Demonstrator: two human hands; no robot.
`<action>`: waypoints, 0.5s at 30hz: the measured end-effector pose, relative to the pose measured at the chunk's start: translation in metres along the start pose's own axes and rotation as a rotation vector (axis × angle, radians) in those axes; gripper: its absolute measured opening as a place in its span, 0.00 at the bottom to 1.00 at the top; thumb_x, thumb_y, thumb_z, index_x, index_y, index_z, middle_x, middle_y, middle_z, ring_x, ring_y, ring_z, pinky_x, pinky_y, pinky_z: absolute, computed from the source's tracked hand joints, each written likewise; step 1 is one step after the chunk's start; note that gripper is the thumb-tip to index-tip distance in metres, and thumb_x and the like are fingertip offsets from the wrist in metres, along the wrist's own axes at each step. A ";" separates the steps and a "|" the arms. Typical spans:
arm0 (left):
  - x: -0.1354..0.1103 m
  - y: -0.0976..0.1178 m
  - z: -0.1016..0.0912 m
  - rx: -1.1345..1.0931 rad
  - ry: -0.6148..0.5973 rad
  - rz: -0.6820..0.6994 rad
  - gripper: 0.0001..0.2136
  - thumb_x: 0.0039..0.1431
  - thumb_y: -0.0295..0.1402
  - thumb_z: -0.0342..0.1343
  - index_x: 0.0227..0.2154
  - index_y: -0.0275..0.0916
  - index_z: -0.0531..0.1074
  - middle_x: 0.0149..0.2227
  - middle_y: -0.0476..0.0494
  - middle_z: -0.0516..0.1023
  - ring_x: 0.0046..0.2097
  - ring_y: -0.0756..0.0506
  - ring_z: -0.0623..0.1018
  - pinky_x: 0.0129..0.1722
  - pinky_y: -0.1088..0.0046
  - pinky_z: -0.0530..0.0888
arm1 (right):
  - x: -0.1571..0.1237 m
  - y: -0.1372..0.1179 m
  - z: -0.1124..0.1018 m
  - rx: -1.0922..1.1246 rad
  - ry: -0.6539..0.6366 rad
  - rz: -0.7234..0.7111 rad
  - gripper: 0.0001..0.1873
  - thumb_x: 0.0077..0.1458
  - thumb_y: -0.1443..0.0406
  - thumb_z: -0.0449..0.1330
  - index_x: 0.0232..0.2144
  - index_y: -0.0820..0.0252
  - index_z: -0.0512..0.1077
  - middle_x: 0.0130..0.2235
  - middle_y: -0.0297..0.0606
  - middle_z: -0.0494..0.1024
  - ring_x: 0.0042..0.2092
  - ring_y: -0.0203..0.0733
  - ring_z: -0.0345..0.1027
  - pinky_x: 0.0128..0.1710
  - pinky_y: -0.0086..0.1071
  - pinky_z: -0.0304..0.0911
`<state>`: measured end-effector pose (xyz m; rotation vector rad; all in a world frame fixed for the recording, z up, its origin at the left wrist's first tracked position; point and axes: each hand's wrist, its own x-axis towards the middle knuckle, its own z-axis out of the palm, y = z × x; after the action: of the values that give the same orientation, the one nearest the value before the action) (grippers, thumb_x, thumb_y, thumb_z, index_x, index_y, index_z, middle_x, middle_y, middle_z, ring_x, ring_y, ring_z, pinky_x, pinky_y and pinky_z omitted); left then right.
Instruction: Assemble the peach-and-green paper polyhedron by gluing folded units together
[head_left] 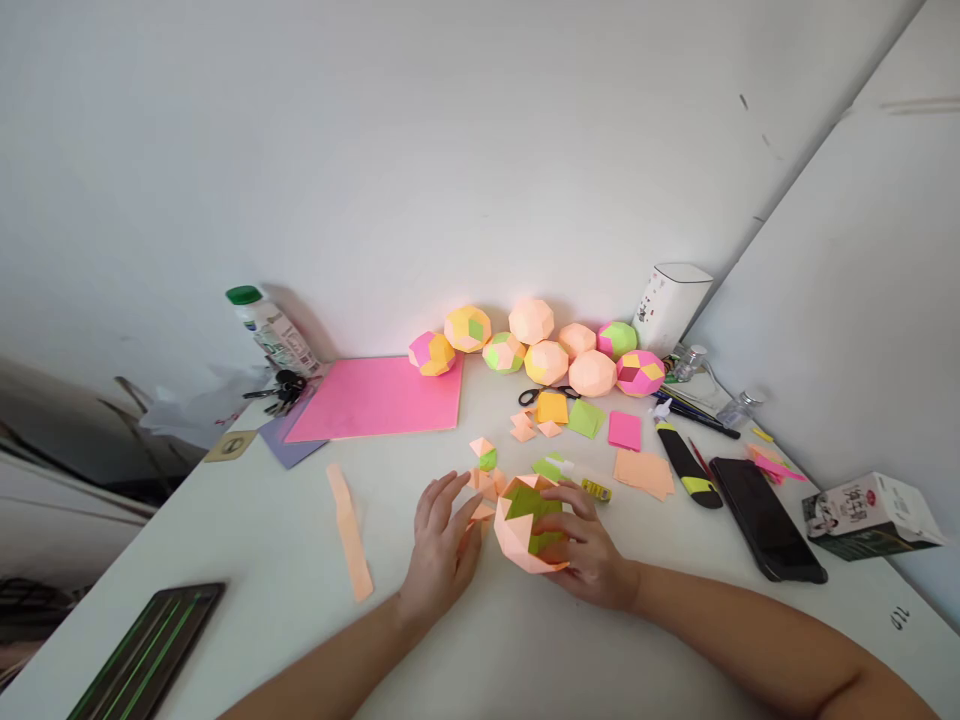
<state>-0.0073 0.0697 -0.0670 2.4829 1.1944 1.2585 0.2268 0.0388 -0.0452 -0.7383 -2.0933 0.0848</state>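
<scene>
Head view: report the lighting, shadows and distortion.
Head view: soft light, with no harsh glare on the open paper ball or the right hand holding it; head view: a soft shadow on the wall beside the bottle; head view: bottle and white container lean outward, likely wide-angle stretch.

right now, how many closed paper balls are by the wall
9: one ball on the pink board, to its right a back row of four and a front row of four. Others could be hidden behind.

The open peach-and-green faceted paper shell (523,541) looks matt; the black rectangular phone (763,515), glossy; the pale tabletop (262,540), smooth.
</scene>
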 end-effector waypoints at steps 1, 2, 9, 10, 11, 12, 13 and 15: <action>0.001 0.000 -0.001 -0.050 0.012 0.032 0.19 0.61 0.23 0.46 0.53 0.45 0.63 0.55 0.38 0.68 0.60 0.37 0.64 0.57 0.43 0.62 | 0.000 -0.001 0.001 -0.013 0.029 -0.033 0.04 0.57 0.66 0.58 0.30 0.55 0.72 0.38 0.37 0.77 0.55 0.49 0.61 0.55 0.53 0.57; 0.001 0.001 -0.003 -0.124 0.017 0.058 0.19 0.63 0.24 0.43 0.55 0.46 0.62 0.54 0.39 0.69 0.58 0.39 0.66 0.58 0.44 0.62 | 0.000 -0.002 0.003 -0.025 0.057 -0.068 0.05 0.57 0.67 0.57 0.30 0.54 0.71 0.38 0.36 0.76 0.55 0.48 0.62 0.55 0.53 0.57; -0.007 0.028 -0.002 -1.115 -0.293 -0.299 0.32 0.62 0.56 0.36 0.64 0.45 0.49 0.64 0.34 0.57 0.61 0.36 0.65 0.54 0.51 0.68 | 0.000 -0.010 0.008 -0.051 0.049 -0.265 0.07 0.59 0.69 0.55 0.33 0.53 0.72 0.40 0.33 0.76 0.55 0.43 0.62 0.56 0.49 0.58; -0.007 0.033 -0.001 -1.266 -0.377 -0.401 0.34 0.60 0.59 0.33 0.64 0.47 0.47 0.64 0.34 0.58 0.60 0.36 0.66 0.53 0.51 0.69 | 0.000 -0.010 0.008 -0.052 0.021 -0.275 0.07 0.60 0.69 0.55 0.34 0.53 0.72 0.40 0.33 0.77 0.55 0.44 0.62 0.56 0.48 0.58; -0.007 0.038 0.000 -1.393 -0.474 -0.480 0.36 0.58 0.61 0.30 0.64 0.46 0.48 0.62 0.34 0.61 0.59 0.36 0.69 0.51 0.51 0.71 | 0.000 -0.011 0.008 -0.055 -0.009 -0.279 0.07 0.60 0.69 0.55 0.34 0.54 0.72 0.41 0.34 0.77 0.56 0.44 0.61 0.56 0.48 0.59; -0.006 0.042 0.000 -1.485 -0.550 -0.538 0.38 0.56 0.63 0.29 0.63 0.44 0.52 0.60 0.32 0.63 0.57 0.35 0.70 0.49 0.51 0.72 | 0.000 -0.011 0.008 -0.057 -0.040 -0.279 0.07 0.60 0.70 0.55 0.35 0.55 0.72 0.41 0.35 0.78 0.56 0.45 0.61 0.56 0.48 0.59; -0.005 0.046 0.000 -1.541 -0.568 -0.578 0.38 0.57 0.63 0.31 0.61 0.43 0.55 0.59 0.32 0.66 0.56 0.35 0.71 0.49 0.52 0.72 | 0.001 -0.010 0.009 -0.059 -0.065 -0.277 0.07 0.60 0.70 0.54 0.37 0.56 0.72 0.42 0.35 0.78 0.56 0.45 0.61 0.56 0.48 0.60; -0.004 0.052 -0.002 -1.578 -0.526 -0.641 0.31 0.60 0.58 0.39 0.59 0.44 0.58 0.57 0.34 0.68 0.54 0.36 0.73 0.48 0.55 0.73 | 0.001 -0.010 0.009 -0.069 -0.102 -0.271 0.08 0.60 0.71 0.54 0.39 0.57 0.71 0.43 0.36 0.79 0.57 0.45 0.61 0.56 0.48 0.60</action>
<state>0.0213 0.0314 -0.0465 0.9858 0.3804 0.7027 0.2148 0.0328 -0.0469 -0.4932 -2.2845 -0.1013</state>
